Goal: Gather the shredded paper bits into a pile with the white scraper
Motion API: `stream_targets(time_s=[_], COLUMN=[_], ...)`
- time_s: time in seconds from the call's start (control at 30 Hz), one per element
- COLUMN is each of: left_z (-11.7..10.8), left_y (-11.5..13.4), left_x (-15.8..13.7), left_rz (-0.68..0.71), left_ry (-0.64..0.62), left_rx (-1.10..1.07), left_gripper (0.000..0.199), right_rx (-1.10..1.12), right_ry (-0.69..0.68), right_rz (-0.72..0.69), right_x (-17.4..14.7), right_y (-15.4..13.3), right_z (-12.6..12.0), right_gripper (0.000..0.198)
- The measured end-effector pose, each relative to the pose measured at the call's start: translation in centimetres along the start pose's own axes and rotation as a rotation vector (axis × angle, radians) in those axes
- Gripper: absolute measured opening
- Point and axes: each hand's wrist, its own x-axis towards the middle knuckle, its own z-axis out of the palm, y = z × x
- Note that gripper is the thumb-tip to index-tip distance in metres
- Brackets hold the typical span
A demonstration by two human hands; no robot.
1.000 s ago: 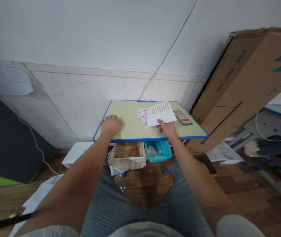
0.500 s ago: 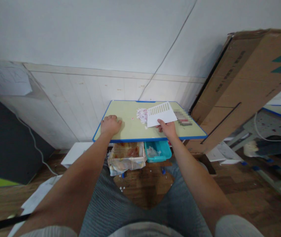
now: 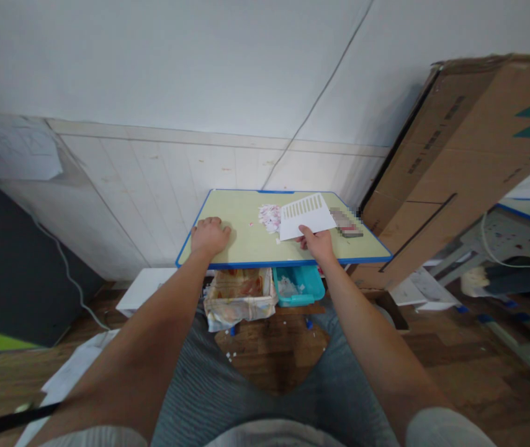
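My right hand (image 3: 316,241) pinches a white card (image 3: 309,220) by its near edge, thumb on top. The card has a row of rectangular slots along its far side, and the tabletop's colour shows through them. Beside its left edge lies a heap of small white and pink paper scraps (image 3: 269,217). My left hand (image 3: 210,236) rests on the left part of the pale yellow-green table (image 3: 241,242), fingers apart and holding nothing. To the card's right is a blurred-out object (image 3: 346,223), too pixelated to name.
Below the table's front edge hang a cloth-lined basket (image 3: 239,304) and a turquoise bin (image 3: 300,298) with white scraps inside. A tall cardboard box (image 3: 460,161) stands close on the right. The wall (image 3: 153,198) is just behind the table, with a cable (image 3: 323,93) along it.
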Motion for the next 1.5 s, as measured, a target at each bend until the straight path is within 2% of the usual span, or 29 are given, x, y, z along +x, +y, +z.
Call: stream_targets(time_s=[0.37, 0.67, 1.3, 1.5], left_z=[0.19, 0.23, -0.35, -0.49], left_y=[-0.11, -0.13, 0.19, 0.32], left_x=[-0.02, -0.01, -0.23, -0.32], left_rz=[0.003, -0.004, -0.011, -0.015], left_ry=[0.015, 0.014, -0.015, -0.012], left_rx=[-0.014, -0.033, -0.002, 0.008], left_gripper=[0.056, 0.058, 0.058, 0.056], right_rx=[-0.015, -0.037, -0.001, 0.052], right_ry=[-0.026, -0.005, 0.034, 0.100], right_rz=[-0.008, 0.009, -0.019, -0.025], right_x=[-0.03, 0.25, 0.30, 0.75], right_y=[0.21, 0.24, 0.69, 0.80], right_z=[-0.20, -0.39, -0.35, -0.39], right_gripper=[0.039, 0.024, 0.029, 0.030])
